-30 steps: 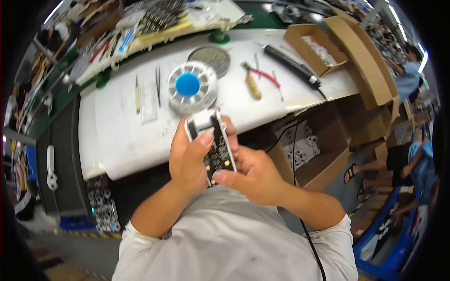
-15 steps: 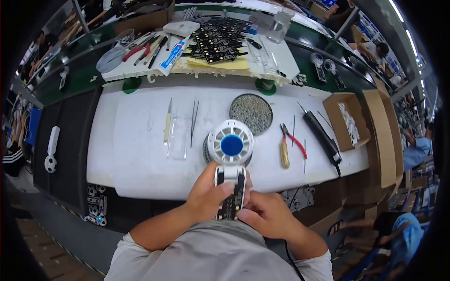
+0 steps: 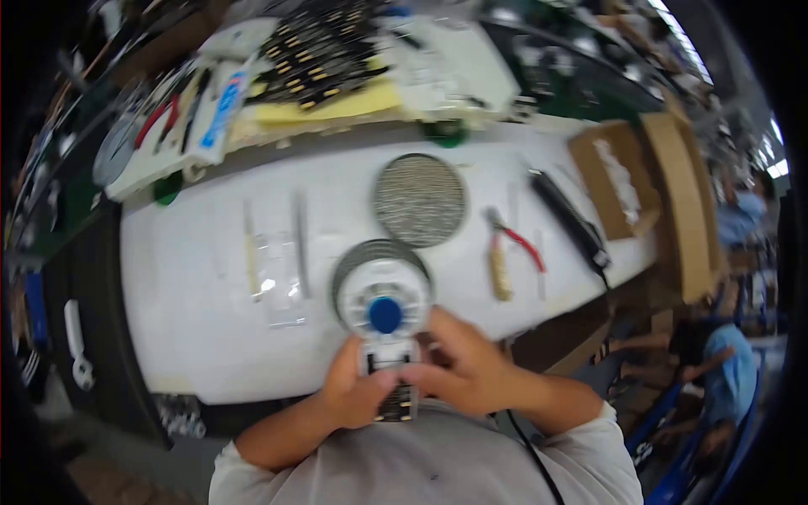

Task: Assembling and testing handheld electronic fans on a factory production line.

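Note:
Close to my body, both hands hold a white handheld fan point(image 3: 402, 290) with a round slotted head and a blue disc point(image 3: 385, 315) at its centre. A black circuit board point(image 3: 392, 408) lies exposed in its handle. My left hand point(image 3: 352, 389) is closed around the left side of the handle, thumb on top. Over the right side, my right hand point(image 3: 461, 370) is closed too, its thumb reaching across the board. The fan head partly covers a round dish point(image 3: 358, 263) beneath it. Another round dish of small metal pieces point(image 3: 419, 200) sits just beyond.
Red-handled pliers point(image 3: 515, 244) and a black corded tool point(image 3: 571, 220) lie to the right, before a cardboard box point(image 3: 596, 160). Tweezers point(image 3: 300, 244) and a clear plastic tray point(image 3: 279, 282) are at left. Stacked circuit boards point(image 3: 316, 55) cover the raised shelf. A white fan part point(image 3: 76, 341) rests on the black mat.
My view has shifted and blurred. The fan now tilts away with its head lower and nearer the handle; my right hand has moved up along the handle, thumb across the board.

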`<state>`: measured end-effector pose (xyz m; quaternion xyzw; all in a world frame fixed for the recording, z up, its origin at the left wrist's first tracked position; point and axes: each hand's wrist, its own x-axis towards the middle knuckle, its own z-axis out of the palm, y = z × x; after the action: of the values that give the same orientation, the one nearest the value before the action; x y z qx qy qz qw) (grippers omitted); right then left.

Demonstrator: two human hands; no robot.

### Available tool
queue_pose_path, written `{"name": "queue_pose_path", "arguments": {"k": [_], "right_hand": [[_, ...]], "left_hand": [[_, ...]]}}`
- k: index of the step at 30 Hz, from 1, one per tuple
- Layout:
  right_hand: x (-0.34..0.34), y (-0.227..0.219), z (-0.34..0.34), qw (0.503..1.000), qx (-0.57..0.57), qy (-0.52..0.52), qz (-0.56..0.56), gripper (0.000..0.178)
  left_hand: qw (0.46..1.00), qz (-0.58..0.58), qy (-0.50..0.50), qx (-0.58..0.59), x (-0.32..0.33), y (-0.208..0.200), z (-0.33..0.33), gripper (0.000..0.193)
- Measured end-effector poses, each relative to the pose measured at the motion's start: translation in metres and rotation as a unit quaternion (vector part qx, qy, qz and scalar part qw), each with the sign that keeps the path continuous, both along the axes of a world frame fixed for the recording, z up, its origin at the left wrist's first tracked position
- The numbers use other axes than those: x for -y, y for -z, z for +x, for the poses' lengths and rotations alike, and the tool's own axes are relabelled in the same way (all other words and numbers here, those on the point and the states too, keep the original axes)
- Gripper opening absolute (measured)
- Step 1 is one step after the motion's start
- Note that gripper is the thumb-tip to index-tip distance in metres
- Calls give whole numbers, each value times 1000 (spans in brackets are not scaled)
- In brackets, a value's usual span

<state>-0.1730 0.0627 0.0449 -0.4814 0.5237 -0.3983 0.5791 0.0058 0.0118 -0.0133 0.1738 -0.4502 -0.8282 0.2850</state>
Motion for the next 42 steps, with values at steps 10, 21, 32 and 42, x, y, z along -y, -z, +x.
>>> {"name": "queue_pose_path", "arguments": {"k": [10, 21, 32, 42], "right_hand": [[-61, -8, 33, 975, -111, 45, -185, 31], [-54, -8, 11, 978, -112, 14, -173, 26], [39, -30, 1, 981, -143, -87, -94, 25], [6, 18, 13, 956, -156, -105, -225, 27]], "left_hand": [[988, -56, -144, -3, -64, -9, 13, 61], [980, -164, -109, 27, -45, 10, 11, 64], [964, 19, -171, 205, 4, -22, 9, 65], [950, 2, -216, 224, -23, 2, 22, 67]]}}
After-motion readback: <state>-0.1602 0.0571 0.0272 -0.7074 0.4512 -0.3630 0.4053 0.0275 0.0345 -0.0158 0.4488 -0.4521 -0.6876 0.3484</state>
